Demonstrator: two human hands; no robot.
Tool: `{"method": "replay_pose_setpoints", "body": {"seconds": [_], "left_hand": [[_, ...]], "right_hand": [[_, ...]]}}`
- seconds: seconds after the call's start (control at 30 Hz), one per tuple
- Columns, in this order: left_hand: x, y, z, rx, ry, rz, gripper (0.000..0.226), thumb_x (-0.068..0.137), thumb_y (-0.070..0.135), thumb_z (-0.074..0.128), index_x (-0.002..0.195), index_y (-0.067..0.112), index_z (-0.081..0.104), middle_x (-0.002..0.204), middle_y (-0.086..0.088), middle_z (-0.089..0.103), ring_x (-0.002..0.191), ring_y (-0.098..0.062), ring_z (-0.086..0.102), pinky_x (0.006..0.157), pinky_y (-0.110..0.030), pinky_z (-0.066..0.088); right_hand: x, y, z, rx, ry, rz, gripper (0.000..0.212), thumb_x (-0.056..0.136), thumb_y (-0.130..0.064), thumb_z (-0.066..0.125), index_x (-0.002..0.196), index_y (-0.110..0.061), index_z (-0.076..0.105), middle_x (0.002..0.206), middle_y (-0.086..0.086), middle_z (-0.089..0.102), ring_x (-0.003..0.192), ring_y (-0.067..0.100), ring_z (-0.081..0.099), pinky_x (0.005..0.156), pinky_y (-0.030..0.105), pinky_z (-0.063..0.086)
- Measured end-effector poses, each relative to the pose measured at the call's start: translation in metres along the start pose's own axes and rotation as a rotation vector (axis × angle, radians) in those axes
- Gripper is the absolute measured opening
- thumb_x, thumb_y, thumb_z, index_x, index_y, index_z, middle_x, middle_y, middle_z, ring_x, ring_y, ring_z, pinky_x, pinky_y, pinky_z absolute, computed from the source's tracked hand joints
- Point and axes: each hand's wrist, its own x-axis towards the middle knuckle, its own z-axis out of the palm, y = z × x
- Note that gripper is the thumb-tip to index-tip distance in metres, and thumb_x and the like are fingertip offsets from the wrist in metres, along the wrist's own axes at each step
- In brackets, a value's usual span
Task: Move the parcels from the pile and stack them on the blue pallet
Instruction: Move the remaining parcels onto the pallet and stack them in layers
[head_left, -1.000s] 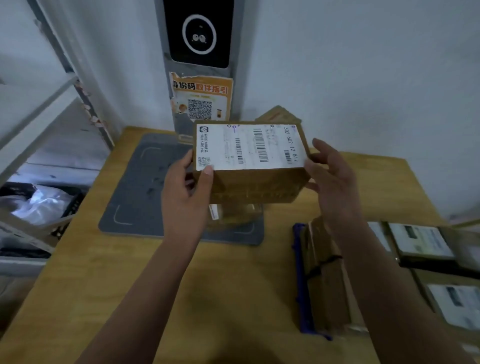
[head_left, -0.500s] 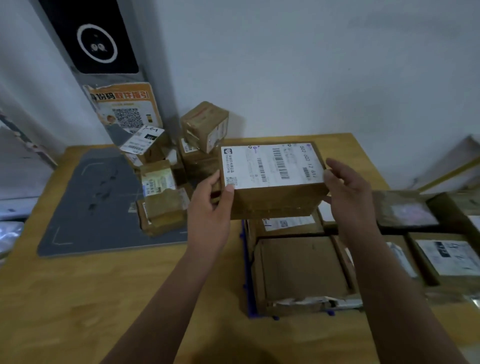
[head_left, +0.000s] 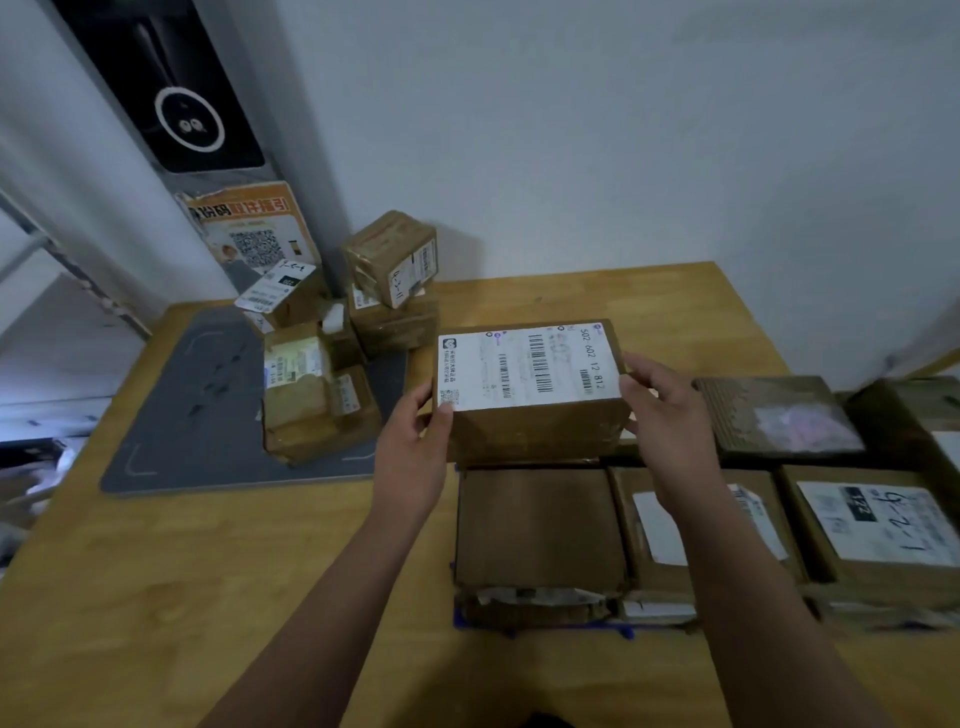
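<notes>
From the head view, I have the labelled parcel (head_left: 530, 374) held between both hands, in the middle of the frame. My left grip (head_left: 415, 441) is curled round its left end, with the thumb on the near corner of the white label. My right grip (head_left: 670, 415) clasps the right end, fingers half bent over the edge. Neither is wide open, and both are closed on the box alone. The parcel sits level, label up, just behind the plain brown parcel (head_left: 540, 525) in the near row on the blue pallet (head_left: 540, 627). Only a thin blue edge of that pallet shows, at the lower middle of the frame. I cannot tell whether the parcel's underside is touching anything, because its own bulk hides what lies below. The pile (head_left: 358, 332) with the remaining parcels stands in the upper left of the frame, partly on the grey mat (head_left: 197, 405) on the wooden surface (head_left: 182, 597), well apart from my hands. To the right, more parcels fill the pallet, among them a dark one (head_left: 779, 415) and one with a handwritten label (head_left: 872, 525). I judge this to be the placing step: carried across, not yet let go. Next I should lower it squarely, line its edges up with the neighbouring boxes, then open both grips and reach back to the pile.
</notes>
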Motion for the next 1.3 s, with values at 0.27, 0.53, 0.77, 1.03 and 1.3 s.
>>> {"method": "replay_pose_setpoints", "body": {"seconds": [0.27,0.53,0.77,1.03,1.3], "left_hand": [[-0.003,0.001,0.005,-0.054,0.007,-0.069,0.038,0.098,0.032,0.051,0.136,0.026,0.051,0.118,-0.002,0.067,0.105,-0.029,0.06,0.076,-0.039,0.054],[-0.005,-0.002,0.012,-0.134,-0.004,-0.09,0.038,0.098,0.04,0.049,0.135,0.031,0.045,0.123,0.01,0.061,0.108,-0.009,0.06,0.086,-0.031,0.052],[-0.01,-0.006,0.018,-0.126,-0.084,-0.13,0.053,0.094,0.055,0.046,0.141,0.035,0.037,0.131,0.01,0.055,0.117,-0.011,0.054,0.1,-0.039,0.046],[-0.008,-0.006,0.019,-0.143,-0.075,-0.143,0.045,0.097,0.046,0.046,0.14,0.034,0.039,0.131,0.007,0.056,0.119,-0.014,0.053,0.102,-0.044,0.046],[-0.005,-0.002,0.019,-0.191,-0.047,-0.137,0.046,0.097,0.045,0.045,0.141,0.03,0.039,0.126,0.008,0.055,0.115,-0.014,0.055,0.094,-0.034,0.047]], "right_hand": [[0.005,0.007,-0.009,0.025,-0.069,-0.032,0.035,0.099,-0.017,0.05,0.09,-0.05,0.054,0.101,-0.021,0.057,0.093,-0.002,0.057,0.081,0.022,0.046],[0.005,0.01,-0.013,-0.041,-0.106,-0.035,0.037,0.1,-0.016,0.049,0.091,-0.051,0.052,0.09,-0.029,0.059,0.078,-0.015,0.058,0.067,0.012,0.043],[0.005,0.018,-0.01,-0.066,-0.14,0.069,0.056,0.1,-0.039,0.046,0.152,-0.027,0.029,0.154,-0.007,0.036,0.14,0.016,0.035,0.115,0.044,0.032],[0.003,0.023,-0.008,-0.115,-0.185,0.038,0.057,0.09,-0.06,0.043,0.141,-0.036,0.045,0.134,-0.014,0.057,0.124,0.011,0.052,0.105,0.046,0.045],[0.003,0.022,-0.011,-0.088,-0.158,0.046,0.054,0.095,-0.053,0.046,0.145,-0.034,0.041,0.14,-0.012,0.053,0.128,0.012,0.049,0.107,0.046,0.042]]}}
